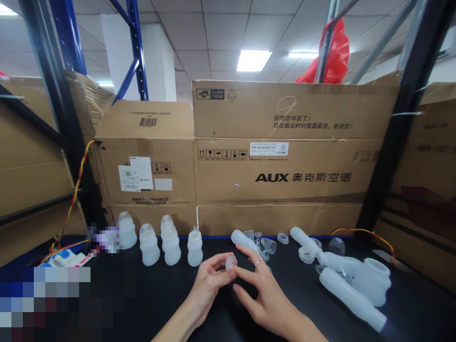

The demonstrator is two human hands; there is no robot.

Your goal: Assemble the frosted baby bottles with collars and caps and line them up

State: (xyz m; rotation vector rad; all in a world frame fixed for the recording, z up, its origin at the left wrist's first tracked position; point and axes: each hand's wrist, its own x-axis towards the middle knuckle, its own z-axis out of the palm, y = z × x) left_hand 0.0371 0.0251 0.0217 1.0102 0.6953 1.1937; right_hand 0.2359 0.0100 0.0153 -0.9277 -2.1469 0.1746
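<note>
My left hand (209,284) and my right hand (261,295) meet over the black table (149,304), both pinching a small translucent cap (231,262) between their fingertips. A ring shows on a finger of my right hand. Just behind the hands lies a translucent bottle (245,243) on its side with small clear caps and rings (269,244) around it. Several upright translucent bottles (171,244) stand in a row to the left.
A pile of lying translucent bottles (351,285) fills the right of the table. Large cardboard boxes (285,166) wall off the back edge. Dark rack posts (402,123) rise at both sides. Wires (76,194) and small packets lie at the far left.
</note>
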